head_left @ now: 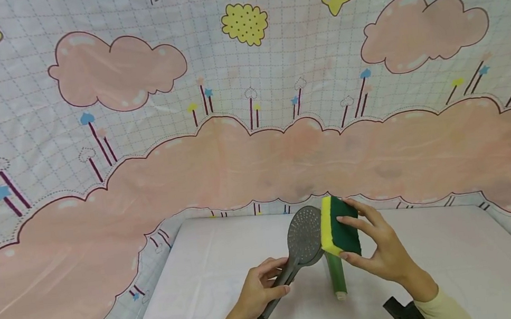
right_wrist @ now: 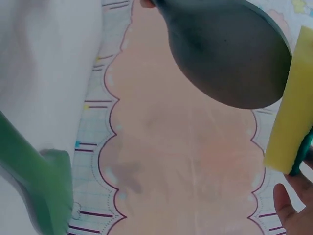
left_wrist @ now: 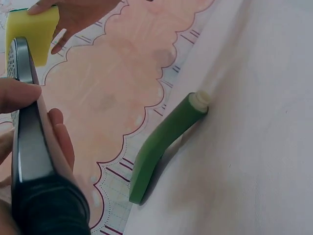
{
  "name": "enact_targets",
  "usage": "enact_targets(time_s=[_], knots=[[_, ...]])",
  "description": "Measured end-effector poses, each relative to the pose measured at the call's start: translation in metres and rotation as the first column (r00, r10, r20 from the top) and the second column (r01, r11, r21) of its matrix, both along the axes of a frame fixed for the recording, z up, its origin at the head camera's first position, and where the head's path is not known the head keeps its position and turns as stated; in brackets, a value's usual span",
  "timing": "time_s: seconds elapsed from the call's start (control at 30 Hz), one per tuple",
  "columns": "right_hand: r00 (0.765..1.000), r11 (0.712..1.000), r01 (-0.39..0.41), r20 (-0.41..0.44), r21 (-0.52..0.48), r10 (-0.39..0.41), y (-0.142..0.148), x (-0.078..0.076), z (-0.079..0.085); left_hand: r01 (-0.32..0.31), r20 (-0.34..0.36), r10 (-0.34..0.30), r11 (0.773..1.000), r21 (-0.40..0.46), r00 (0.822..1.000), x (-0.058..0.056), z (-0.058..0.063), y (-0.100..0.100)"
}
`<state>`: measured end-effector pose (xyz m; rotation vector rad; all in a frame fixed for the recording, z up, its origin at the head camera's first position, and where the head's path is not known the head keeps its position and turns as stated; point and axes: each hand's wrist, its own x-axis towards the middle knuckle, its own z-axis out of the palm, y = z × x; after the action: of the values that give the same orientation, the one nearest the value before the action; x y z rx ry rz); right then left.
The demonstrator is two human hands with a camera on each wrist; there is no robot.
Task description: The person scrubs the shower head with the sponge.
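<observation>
My left hand (head_left: 259, 289) grips a grey hand shower (head_left: 305, 236) by its handle, raised above the table with the perforated face towards the head camera. My right hand (head_left: 383, 247) holds a yellow sponge (head_left: 328, 225) with a dark green scouring side, thumb and fingers pinching it. In the head view the sponge's yellow side overlaps the shower head's right edge. The right wrist view shows the sponge (right_wrist: 293, 103) right at the rim of the smooth back (right_wrist: 227, 54). Below them lies a green bent piece (head_left: 336, 274) with a pale ridged end, partly hidden behind the sponge.
The white table (head_left: 193, 273) slopes away towards a patterned cloth backdrop (head_left: 257, 170) with pink clouds and stars. Dark straps (head_left: 403, 311) sit at my wrists. The table's far edge runs just behind the shower head.
</observation>
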<state>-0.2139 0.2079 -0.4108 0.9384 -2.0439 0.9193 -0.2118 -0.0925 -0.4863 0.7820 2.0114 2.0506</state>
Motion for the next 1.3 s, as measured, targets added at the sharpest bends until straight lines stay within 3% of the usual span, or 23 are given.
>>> enact_targets(time_s=[0.13, 0.3, 0.5, 0.67, 0.8, 0.93, 1.1, 1.3], knots=[[0.991, 0.999, -0.006, 0.133, -0.043, 0.011, 0.003, -0.001, -0.001, 0.019, -0.047, -0.020, 1.000, -0.006, 0.999, 0.000, -0.001, -0.002], [0.962, 0.994, -0.006, 0.270, -0.109, 0.035, 0.005, -0.003, -0.004, 0.033, -0.060, -0.034, 0.999, -0.009, 0.998, 0.000, -0.003, -0.002], [0.937, 0.961, -0.086, 0.308, -0.263, 0.168, -0.002, -0.006, -0.010, 0.044, -0.005, -0.044, 0.999, 0.008, 0.999, 0.001, -0.003, 0.001], [0.945, 0.940, -0.079, 0.276, -0.332, 0.177, -0.014, -0.005, -0.006, 0.058, 0.023, -0.059, 0.997, 0.046, 0.998, 0.001, 0.001, 0.005], [0.975, 0.947, -0.013, 0.205, -0.320, 0.083, -0.024, -0.002, -0.004, 0.075, 0.064, -0.080, 0.993, 0.087, 0.995, 0.002, 0.007, 0.010], [0.998, 0.961, 0.053, 0.053, -0.272, -0.040, -0.033, -0.002, -0.006, 0.071, 0.154, -0.092, 0.988, 0.137, 0.984, 0.004, 0.011, 0.017], [0.985, 0.968, 0.130, -0.088, -0.213, -0.151, -0.043, -0.005, -0.011, 0.078, 0.233, -0.129, 0.974, 0.214, 0.964, 0.004, 0.014, 0.026], [0.983, 0.980, 0.116, -0.124, -0.163, -0.137, -0.049, -0.007, -0.017, 0.069, 0.283, -0.155, 0.954, 0.290, 0.947, 0.004, 0.018, 0.032]])
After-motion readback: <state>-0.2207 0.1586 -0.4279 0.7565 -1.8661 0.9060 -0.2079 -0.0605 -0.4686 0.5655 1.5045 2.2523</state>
